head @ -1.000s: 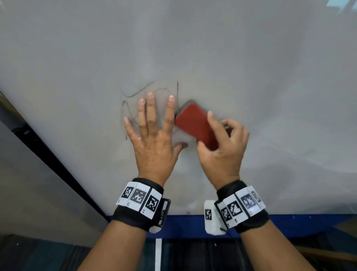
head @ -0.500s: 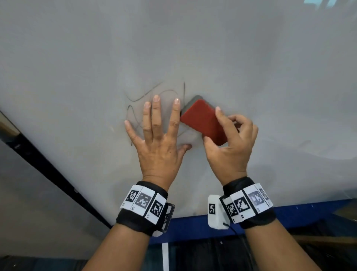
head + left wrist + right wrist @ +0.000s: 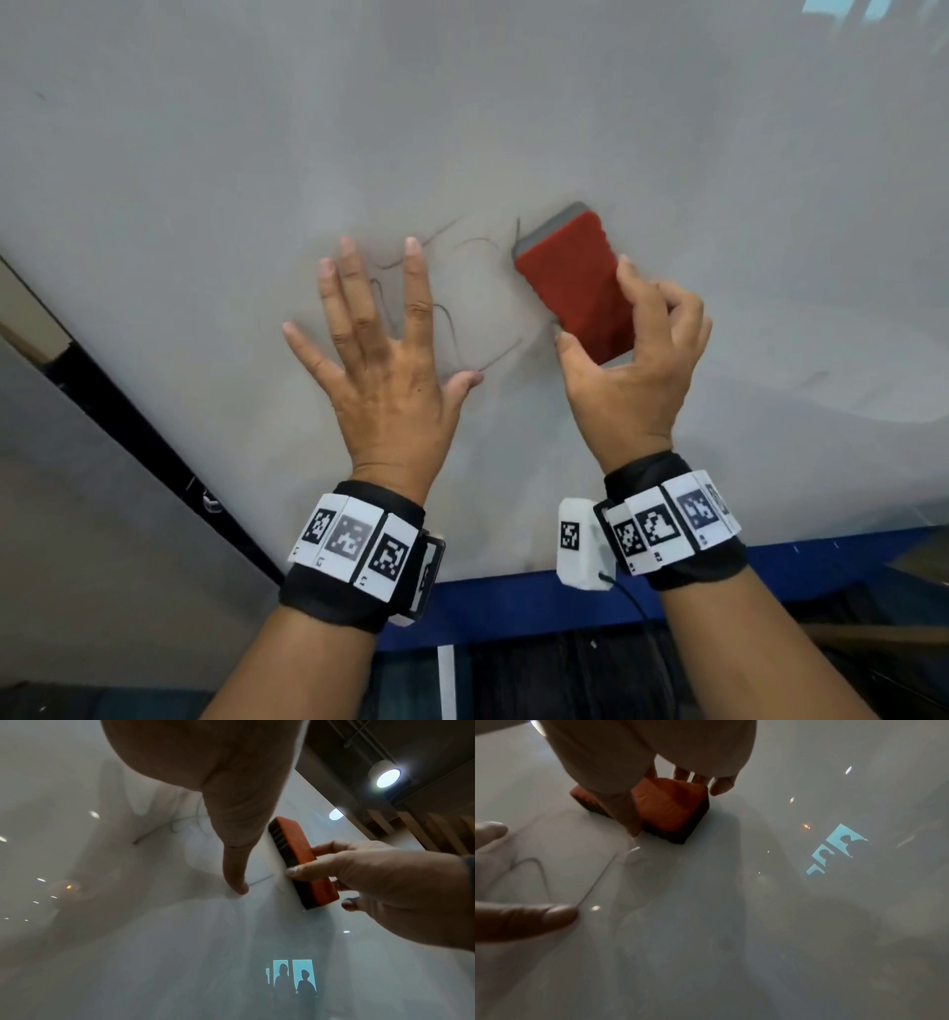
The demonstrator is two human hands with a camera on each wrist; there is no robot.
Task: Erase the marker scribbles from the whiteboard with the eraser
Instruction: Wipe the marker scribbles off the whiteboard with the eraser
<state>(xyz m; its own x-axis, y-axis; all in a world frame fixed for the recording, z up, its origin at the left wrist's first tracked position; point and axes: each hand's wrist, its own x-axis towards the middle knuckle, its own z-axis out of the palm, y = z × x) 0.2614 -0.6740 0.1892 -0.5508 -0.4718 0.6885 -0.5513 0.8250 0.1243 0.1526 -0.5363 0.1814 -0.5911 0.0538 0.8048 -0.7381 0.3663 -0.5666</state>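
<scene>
The whiteboard (image 3: 513, 103) fills most of the head view. Thin dark marker scribbles (image 3: 457, 329) loop across its middle. My left hand (image 3: 380, 360) lies flat on the board with fingers spread, partly over the scribbles' left side. My right hand (image 3: 631, 370) grips a red eraser (image 3: 575, 288) with a dark felt base, thumb on one long side and fingers on the other. The eraser (image 3: 298, 862) is pressed on the board just right of the scribbles (image 3: 164, 825). In the right wrist view the eraser (image 3: 670, 807) shows under my thumb, scribbles (image 3: 539, 870) to its left.
A black frame edge (image 3: 144, 447) runs diagonally down the board's left side. A blue band (image 3: 513, 601) borders the board's bottom edge. The glossy board reflects ceiling lights and a bright window (image 3: 293, 975).
My left hand slid left and spread wider, uncovering more of the scribbles. The eraser in my right hand moved up and right, away from the left hand.
</scene>
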